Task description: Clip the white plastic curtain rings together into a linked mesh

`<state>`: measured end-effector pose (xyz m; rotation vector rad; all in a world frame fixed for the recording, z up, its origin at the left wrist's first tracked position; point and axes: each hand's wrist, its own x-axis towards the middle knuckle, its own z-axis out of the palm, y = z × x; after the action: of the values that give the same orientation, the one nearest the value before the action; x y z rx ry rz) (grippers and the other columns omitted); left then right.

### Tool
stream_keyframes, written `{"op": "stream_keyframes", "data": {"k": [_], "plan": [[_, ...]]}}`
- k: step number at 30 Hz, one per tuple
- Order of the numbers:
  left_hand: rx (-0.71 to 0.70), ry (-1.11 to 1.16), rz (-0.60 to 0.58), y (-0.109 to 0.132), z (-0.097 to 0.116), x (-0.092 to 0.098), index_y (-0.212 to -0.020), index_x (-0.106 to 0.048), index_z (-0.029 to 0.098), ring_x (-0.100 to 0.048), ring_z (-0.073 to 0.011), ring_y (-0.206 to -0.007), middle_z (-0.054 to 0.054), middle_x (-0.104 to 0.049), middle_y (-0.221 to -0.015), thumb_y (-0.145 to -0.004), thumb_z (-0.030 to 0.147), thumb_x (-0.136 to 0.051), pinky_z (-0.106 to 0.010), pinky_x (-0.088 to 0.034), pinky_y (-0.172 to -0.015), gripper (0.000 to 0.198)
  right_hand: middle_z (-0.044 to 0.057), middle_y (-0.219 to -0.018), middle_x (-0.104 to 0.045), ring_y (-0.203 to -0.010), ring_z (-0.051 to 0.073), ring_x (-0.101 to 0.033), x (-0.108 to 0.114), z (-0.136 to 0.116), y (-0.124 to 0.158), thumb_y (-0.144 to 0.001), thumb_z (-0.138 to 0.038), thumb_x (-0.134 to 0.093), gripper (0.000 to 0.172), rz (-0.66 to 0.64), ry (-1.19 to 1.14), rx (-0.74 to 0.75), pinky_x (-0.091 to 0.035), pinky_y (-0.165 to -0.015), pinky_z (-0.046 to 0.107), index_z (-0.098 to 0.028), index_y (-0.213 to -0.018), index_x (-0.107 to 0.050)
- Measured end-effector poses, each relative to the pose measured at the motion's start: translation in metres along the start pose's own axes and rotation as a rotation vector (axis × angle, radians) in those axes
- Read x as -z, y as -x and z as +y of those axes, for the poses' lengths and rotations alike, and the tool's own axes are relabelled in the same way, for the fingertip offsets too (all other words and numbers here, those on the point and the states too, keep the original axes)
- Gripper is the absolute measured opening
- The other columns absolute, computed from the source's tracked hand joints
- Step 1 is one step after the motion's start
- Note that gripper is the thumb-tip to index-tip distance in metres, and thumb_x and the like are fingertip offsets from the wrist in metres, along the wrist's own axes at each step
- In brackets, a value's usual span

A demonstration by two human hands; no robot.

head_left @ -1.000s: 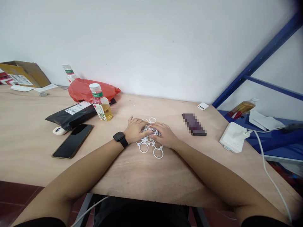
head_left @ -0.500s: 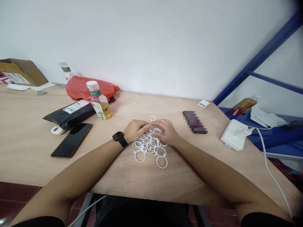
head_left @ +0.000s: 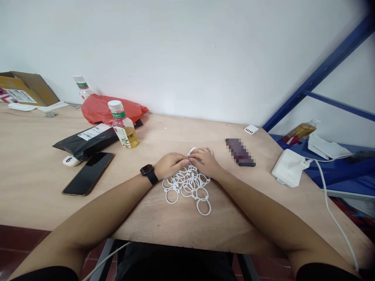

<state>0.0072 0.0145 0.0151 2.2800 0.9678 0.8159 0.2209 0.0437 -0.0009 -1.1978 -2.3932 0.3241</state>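
Observation:
White plastic rings [head_left: 190,183], each with a small tab, lie in a loose, overlapping pile on the wooden table. At the pile's far left edge is my left hand [head_left: 171,164], its fingers curled and its thumb pointing to the right; a black watch [head_left: 148,171] is on that wrist. My right hand [head_left: 206,160] bends over the pile's far right side, fingers curled inward. The fingertips of both hands meet at the far edge of the pile, and what is between them is hidden. Part of one more white ring [head_left: 191,150] shows just beyond my right fingers.
To the left lie a phone [head_left: 89,173], a white oval case [head_left: 71,160] and a black parcel [head_left: 84,142], beside an upright drink bottle [head_left: 125,128] and a red bag [head_left: 102,109]. A blurred dark object [head_left: 240,152] and a white cabled box [head_left: 288,168] are right.
Both hands have lowered slightly toward me and drawn closer together. The nearer rings have slid toward me, and the far ring is now partly behind my right fingers.

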Motion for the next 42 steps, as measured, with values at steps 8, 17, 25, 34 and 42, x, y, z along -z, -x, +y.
{"op": "stream_keyframes", "data": {"k": [8, 17, 25, 34, 42], "plan": [[-0.021, -0.041, -0.046, 0.002, 0.005, -0.003, -0.099, -0.071, 0.019, -0.067, -0.0187, -0.09, -0.006, -0.074, -0.097, -0.1, 0.048, -0.035, -0.032, -0.049, -0.086, 0.046, 0.0, -0.086, -0.072, -0.089, 0.021, -0.062, 0.001, -0.003, 0.0, -0.085, -0.03, -0.065, 0.008, 0.065, -0.053, -0.019, -0.034, -0.094, 0.042, -0.023, -0.081, -0.065], [0.12, 0.142, -0.026, 0.002, 0.008, -0.007, -0.084, -0.07, 0.015, -0.061, -0.014, -0.073, -0.003, -0.068, -0.079, -0.095, 0.048, -0.048, -0.025, -0.047, -0.07, 0.041, 0.001, -0.087, -0.072, -0.088, 0.02, -0.062, 0.002, -0.009, 0.003, -0.081, -0.024, -0.067, 0.012, 0.013, -0.108, -0.019, -0.038, -0.086, 0.035, -0.022, -0.092, -0.067], [0.086, 0.127, 0.191, 0.002, 0.008, -0.01, -0.087, -0.07, 0.016, -0.064, -0.0159, -0.081, -0.005, -0.071, -0.086, -0.091, 0.036, -0.058, -0.029, -0.048, -0.077, 0.024, 0.001, -0.085, -0.072, -0.087, 0.021, -0.06, 0.002, -0.012, 0.003, -0.078, -0.021, -0.065, 0.006, -0.019, -0.023, -0.055, -0.037, -0.082, 0.034, -0.022, -0.082, -0.069], [-0.157, -0.206, 0.292, 0.003, -0.001, -0.012, -0.099, -0.068, 0.02, -0.063, -0.0209, -0.097, -0.007, -0.069, -0.103, -0.089, 0.025, -0.059, -0.04, -0.048, -0.089, 0.014, 0.002, -0.078, -0.07, -0.081, 0.021, -0.059, 0.003, -0.013, 0.001, -0.074, -0.018, -0.066, 0.004, -0.021, -0.008, -0.067, -0.041, -0.08, 0.034, -0.021, -0.075, -0.069], [-0.112, -0.267, 0.289, 0.003, -0.003, -0.013, -0.104, -0.068, 0.023, -0.061, -0.0217, -0.1, -0.006, -0.066, -0.108, -0.087, 0.024, -0.06, -0.042, -0.047, -0.091, 0.018, 0.004, -0.081, -0.066, -0.078, 0.02, -0.059, -0.002, -0.007, 0.001, -0.074, -0.022, -0.071, 0.023, 0.074, -0.123, 0.042, -0.045, -0.075, 0.035, -0.017, -0.097, -0.068]]}}
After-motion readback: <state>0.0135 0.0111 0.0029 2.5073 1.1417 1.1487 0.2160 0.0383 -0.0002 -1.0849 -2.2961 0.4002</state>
